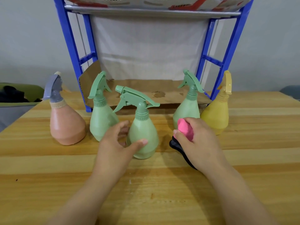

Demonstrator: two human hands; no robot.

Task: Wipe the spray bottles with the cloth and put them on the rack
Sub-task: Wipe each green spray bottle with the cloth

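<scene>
On table (48, 168), left grip (113, 146) curled round middle bottle (143, 135) (upright); right grip (198, 141) clutching cloth (185, 129)

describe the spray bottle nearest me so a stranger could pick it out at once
On the wooden table, five spray bottles stand before the blue rack. Take the middle bottle, green, nearest the camera. Unlike the left green bottle and right green bottle, it stands forward of the row, with the left hand holding it low down.
</scene>
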